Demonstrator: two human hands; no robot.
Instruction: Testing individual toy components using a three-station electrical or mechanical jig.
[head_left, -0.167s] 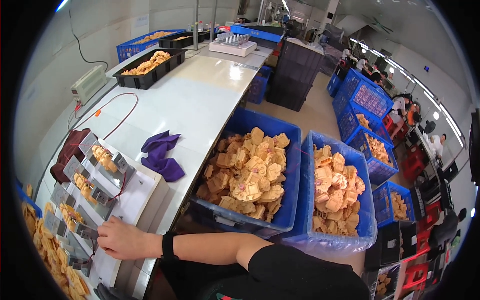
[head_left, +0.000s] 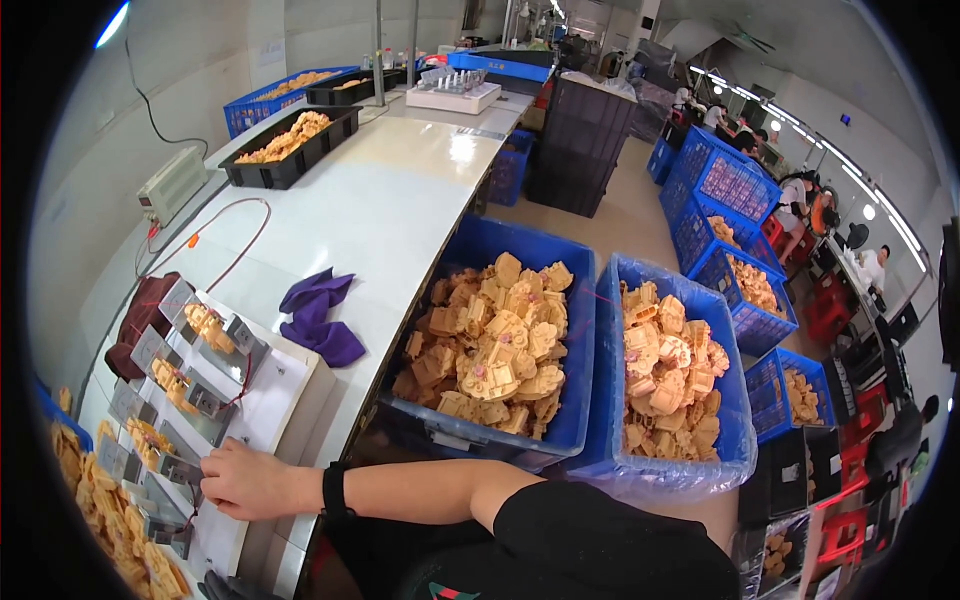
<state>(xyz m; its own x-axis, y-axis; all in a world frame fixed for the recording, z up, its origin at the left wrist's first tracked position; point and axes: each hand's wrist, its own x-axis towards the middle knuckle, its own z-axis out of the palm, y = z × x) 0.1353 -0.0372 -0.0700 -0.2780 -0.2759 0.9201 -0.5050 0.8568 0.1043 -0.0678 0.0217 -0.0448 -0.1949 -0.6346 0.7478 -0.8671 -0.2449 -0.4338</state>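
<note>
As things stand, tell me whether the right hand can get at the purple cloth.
Probably yes: the purple cloth lies uncovered on the table, and nothing tall seems to stand between it and the right hand.

Table (head_left: 400,175) is white, w/ purple cloth (head_left: 322,320) & dk. brown cloth (head_left: 140,320). Parts (head_left: 492,345) are lt. orange-tan, fixtures (head_left: 240,334) grey. Big bin (head_left: 480,452) is blue; tray (head_left: 300,166), wristband (head_left: 335,490) & sleeve (head_left: 600,535) are black.

Small marks (head_left: 507,69) on blue tray (head_left: 470,62), illegible
</note>
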